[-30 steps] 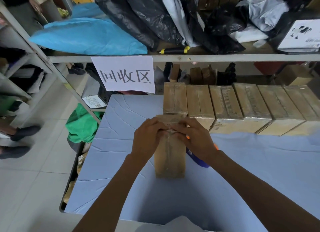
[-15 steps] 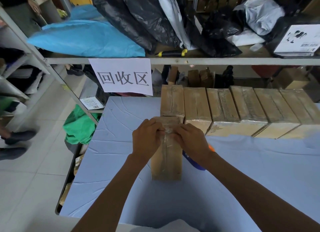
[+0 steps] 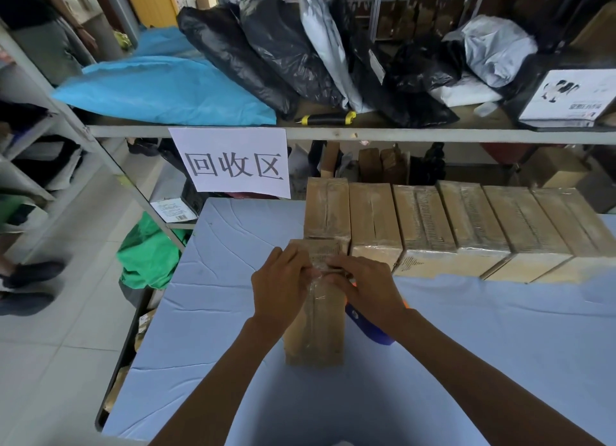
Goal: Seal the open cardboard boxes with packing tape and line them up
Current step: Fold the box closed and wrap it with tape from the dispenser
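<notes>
- Behind the narrow brown cardboard box (image 3: 315, 315), a row of taped brown boxes (image 3: 466, 225) lines the blue-covered counter (image 3: 213, 329).
- On that box, the left hand (image 3: 280, 287) and right hand (image 3: 365, 287) press curled fingers onto clear tape at its far end.
- Sealing looks nearly finished; next, the box joins the row.

A: Box (image 3: 315, 325) position?
B: On the surface (image 3: 500, 345), just before the row of boxes (image 3: 466, 225), at its left end. Both hands on its far end.
A: Behind the row?
B: Shelf (image 3: 366, 134), sign (image 3: 233, 162) hanging.
</notes>
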Available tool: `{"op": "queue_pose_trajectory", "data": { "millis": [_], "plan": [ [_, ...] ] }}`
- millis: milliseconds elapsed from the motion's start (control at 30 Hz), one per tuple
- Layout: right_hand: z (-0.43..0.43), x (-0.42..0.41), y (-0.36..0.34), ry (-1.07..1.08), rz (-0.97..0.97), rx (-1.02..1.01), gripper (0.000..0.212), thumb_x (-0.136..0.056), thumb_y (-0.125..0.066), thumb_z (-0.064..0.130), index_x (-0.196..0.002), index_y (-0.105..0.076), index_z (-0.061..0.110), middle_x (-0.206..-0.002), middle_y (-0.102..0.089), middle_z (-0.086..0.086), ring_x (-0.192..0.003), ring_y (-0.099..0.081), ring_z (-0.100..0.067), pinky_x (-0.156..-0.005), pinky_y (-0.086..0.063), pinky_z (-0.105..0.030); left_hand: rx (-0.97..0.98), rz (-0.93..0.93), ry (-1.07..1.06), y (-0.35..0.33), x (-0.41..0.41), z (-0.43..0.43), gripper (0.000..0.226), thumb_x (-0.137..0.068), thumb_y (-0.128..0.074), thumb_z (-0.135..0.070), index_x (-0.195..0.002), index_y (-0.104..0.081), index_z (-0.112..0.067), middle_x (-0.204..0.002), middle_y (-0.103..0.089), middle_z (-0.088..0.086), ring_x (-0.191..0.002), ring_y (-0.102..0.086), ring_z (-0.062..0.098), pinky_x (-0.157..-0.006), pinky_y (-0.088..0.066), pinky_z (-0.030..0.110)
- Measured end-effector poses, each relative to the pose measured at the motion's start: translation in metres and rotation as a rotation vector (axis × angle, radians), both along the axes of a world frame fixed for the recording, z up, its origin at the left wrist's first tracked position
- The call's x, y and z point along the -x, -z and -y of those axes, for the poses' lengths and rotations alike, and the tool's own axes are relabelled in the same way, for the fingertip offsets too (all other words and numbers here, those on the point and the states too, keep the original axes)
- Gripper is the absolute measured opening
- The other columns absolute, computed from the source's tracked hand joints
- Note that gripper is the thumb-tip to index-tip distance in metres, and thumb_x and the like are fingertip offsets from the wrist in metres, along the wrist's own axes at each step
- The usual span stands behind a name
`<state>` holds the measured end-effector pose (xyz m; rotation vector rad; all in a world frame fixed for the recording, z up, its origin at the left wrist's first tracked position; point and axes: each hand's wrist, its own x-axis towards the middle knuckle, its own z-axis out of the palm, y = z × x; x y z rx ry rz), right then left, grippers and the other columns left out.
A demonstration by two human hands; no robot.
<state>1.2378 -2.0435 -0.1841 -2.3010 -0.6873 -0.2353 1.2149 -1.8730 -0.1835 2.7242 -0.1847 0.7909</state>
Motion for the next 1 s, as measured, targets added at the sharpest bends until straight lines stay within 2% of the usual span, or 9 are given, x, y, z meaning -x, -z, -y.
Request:
{"op": "queue_pose_trajectory", "data": {
  "millis": [167,267,367,500,567,700,800,900,1000],
  "plan": [
    [-0.004,-0.006,-0.004,-0.028,0.061,0.029,0.02,-0.083,-0.064,0.023,-0.089,-0.073,0.006,-0.087,-0.074,-0.006,-0.073,-0.069,-0.024,-0.065,-0.057,-0.037,0.008,0.022,-0.013,0.002,-0.003,0.001,0.026,-0.07,-0.083,-0.024,-0.062,-0.059,-0.02,-0.066,-0.055,-0.008,-0.056,-0.046,0.011,-0.037,-0.024,0.018],
    [-0.003,-0.007,-0.001,-0.054,0.037,0.048,0.019,-0.083,-0.066,0.02,-0.091,-0.074,0.006,-0.095,-0.073,-0.008,-0.082,-0.07,-0.026,-0.073,-0.057,-0.037,0.014,0.031,-0.011,0.005,-0.005,0.001,0.028,-0.07,-0.083,-0.024,-0.061,-0.057,-0.019,-0.064,-0.053,-0.008,-0.055,-0.045,0.012,-0.034,-0.031,0.022],
    [0.005,-0.01,0.004,-0.035,-0.043,-0.058,0.018,-0.082,-0.071,0.022,-0.097,-0.075,0.014,-0.109,-0.07,-0.002,-0.096,-0.066,-0.012,-0.085,-0.049,-0.018,0.044,0.024,0.02,0.006,-0.006,-0.002,0.023,-0.074,-0.079,-0.031,-0.064,-0.06,-0.021,-0.066,-0.055,-0.01,-0.058,-0.048,0.011,-0.036,-0.032,0.021],
    [0.005,-0.014,0.007,0.009,-0.107,-0.092,0.018,-0.078,-0.074,0.025,-0.095,-0.076,0.018,-0.105,-0.071,0.003,-0.09,-0.064,-0.005,-0.085,-0.039,-0.003,0.211,-0.059,0.049,0.013,0.0,-0.012,0.008,-0.079,-0.075,-0.029,-0.078,-0.069,-0.023,-0.075,-0.056,-0.008,-0.07,-0.052,0.009,-0.049,-0.044,0.024],
    [0.002,-0.014,0.008,0.004,-0.102,-0.093,0.018,-0.079,-0.073,0.026,-0.094,-0.076,0.017,-0.1,-0.072,0.003,-0.087,-0.066,-0.007,-0.084,-0.04,-0.005,0.287,-0.09,0.086,0.017,0.005,-0.017,0.005,-0.082,-0.072,-0.019,-0.087,-0.072,-0.02,-0.079,-0.058,-0.005,-0.076,-0.051,0.006,-0.058,-0.048,0.024],
    [0.004,-0.014,0.011,-0.004,-0.125,-0.13,0.019,-0.08,-0.073,0.022,-0.097,-0.075,0.016,-0.103,-0.071,0.004,-0.088,-0.066,-0.005,-0.082,-0.051,-0.021,0.515,-0.135,0.068,0.018,0.008,-0.015,0.03,-0.082,-0.068,-0.001,-0.108,-0.069,-0.018,-0.091,-0.059,-0.004,-0.085,-0.054,0.003,-0.071,-0.054,0.025],
    [0.012,-0.009,0.017,-0.047,-0.298,-0.266,0.043,-0.076,-0.077,0.013,-0.117,-0.065,0.013,-0.117,-0.06,0.005,-0.099,-0.058,0.005,-0.081,-0.051,-0.014,0.886,-0.232,-0.086,0.017,0.011,-0.008,0.054,-0.081,-0.073,-0.014,-0.129,-0.053,-0.025,-0.115,-0.046,-0.007,-0.108,-0.051,0.001,-0.082,-0.05,0.014],
    [0.02,0.008,0.033,-0.031,-0.457,-0.339,0.064,-0.072,-0.077,0.001,-0.126,-0.047,0.016,-0.116,-0.051,0.008,-0.101,-0.052,0.013,-0.072,-0.048,-0.008,1.004,-0.428,-0.222,0.023,0.02,-0.006,0.036,-0.081,-0.072,-0.028,-0.113,-0.055,-0.026,-0.109,-0.056,-0.008,-0.106,-0.058,0.013,-0.072,-0.046,0.014],
    [0.016,0.023,0.047,-0.019,-0.676,-0.371,0.043,-0.078,-0.071,0.002,-0.116,-0.052,0.01,-0.1,-0.064,-0.009,-0.092,-0.064,-0.021,-0.079,-0.053,-0.036,1.062,-0.532,-0.098,0.033,0.037,-0.004,0.057,-0.077,-0.077,-0.015,-0.125,-0.048,-0.023,-0.116,-0.059,-0.003,-0.102,-0.059,0.012,-0.07,-0.048,0.012]
  ]
}}
